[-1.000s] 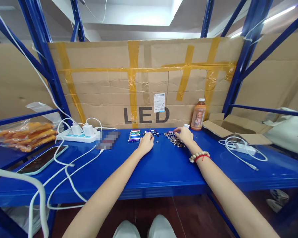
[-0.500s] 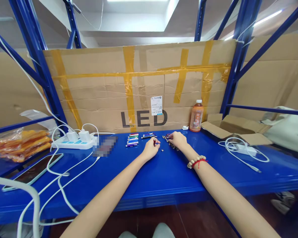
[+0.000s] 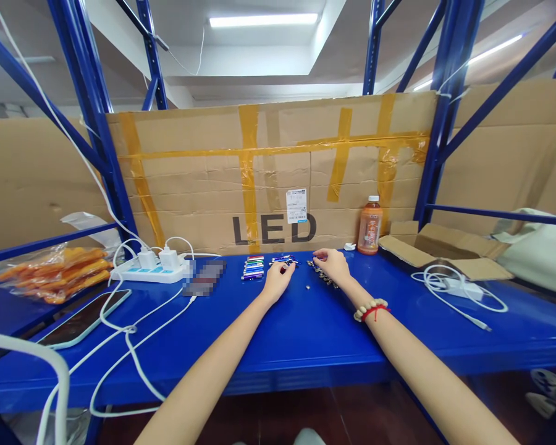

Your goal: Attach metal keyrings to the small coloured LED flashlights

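My left hand is curled beside a small pile of blue and silver tubes on the blue shelf; what its fingers hold is too small to make out. Close on its right, my right hand has its fingertips bent down at the edge of a cluster of small round metal pieces. Whatever lies in that pinch is hidden. One loose round piece sits between the hands. Left of my left hand, several coloured metallic tubes lie in a neat row.
A power strip, a phone and loose white cables occupy the left side. At the back right stand an orange drink bottle and an open cardboard box. A coiled white cable lies before the box.
The camera view has tilted up and shifted slightly. My left hand has moved nearer the tube pile, and the reddish item in its fingers no longer shows. My right hand stays by the metal pieces.
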Action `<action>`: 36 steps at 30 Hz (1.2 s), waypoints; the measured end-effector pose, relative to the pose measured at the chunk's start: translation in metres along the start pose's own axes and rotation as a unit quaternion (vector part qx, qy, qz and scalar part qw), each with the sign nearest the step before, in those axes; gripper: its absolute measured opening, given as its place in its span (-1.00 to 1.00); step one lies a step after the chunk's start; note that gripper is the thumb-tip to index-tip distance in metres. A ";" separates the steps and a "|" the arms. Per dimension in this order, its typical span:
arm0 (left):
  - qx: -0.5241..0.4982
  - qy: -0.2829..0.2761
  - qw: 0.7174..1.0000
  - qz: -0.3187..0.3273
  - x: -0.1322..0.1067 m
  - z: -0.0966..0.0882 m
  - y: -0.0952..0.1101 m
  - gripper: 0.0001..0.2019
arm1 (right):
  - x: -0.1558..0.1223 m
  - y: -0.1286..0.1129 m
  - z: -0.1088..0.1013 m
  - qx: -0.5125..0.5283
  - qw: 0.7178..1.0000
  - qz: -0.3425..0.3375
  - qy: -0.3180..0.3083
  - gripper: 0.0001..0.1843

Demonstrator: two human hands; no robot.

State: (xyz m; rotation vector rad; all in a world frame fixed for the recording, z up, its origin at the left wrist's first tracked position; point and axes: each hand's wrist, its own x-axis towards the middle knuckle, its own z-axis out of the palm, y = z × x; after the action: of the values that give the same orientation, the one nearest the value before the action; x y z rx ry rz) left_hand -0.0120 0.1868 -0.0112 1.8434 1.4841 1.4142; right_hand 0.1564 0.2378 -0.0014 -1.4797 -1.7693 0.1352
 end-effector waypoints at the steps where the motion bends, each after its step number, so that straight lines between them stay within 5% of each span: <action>1: -0.002 0.001 1.000 -0.002 0.000 0.000 0.000 -0.68 | 0.001 0.001 0.001 0.000 1.000 -0.002 -0.003 -0.75; 17: -0.021 -0.006 1.000 -0.013 0.000 0.002 -0.003 -0.69 | 0.009 0.008 0.005 0.057 0.996 0.045 0.058 -0.74; 36: -0.047 0.001 0.999 -0.028 0.001 0.004 -0.005 -0.68 | 0.008 0.018 0.006 -0.020 0.999 -0.006 -0.032 -0.82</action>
State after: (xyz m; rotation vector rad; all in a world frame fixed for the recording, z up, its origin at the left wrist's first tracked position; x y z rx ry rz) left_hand -0.0115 0.1904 -0.0165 1.7316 1.4328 1.4356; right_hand 0.1672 0.2527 -0.0113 -1.5087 -1.8419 0.1439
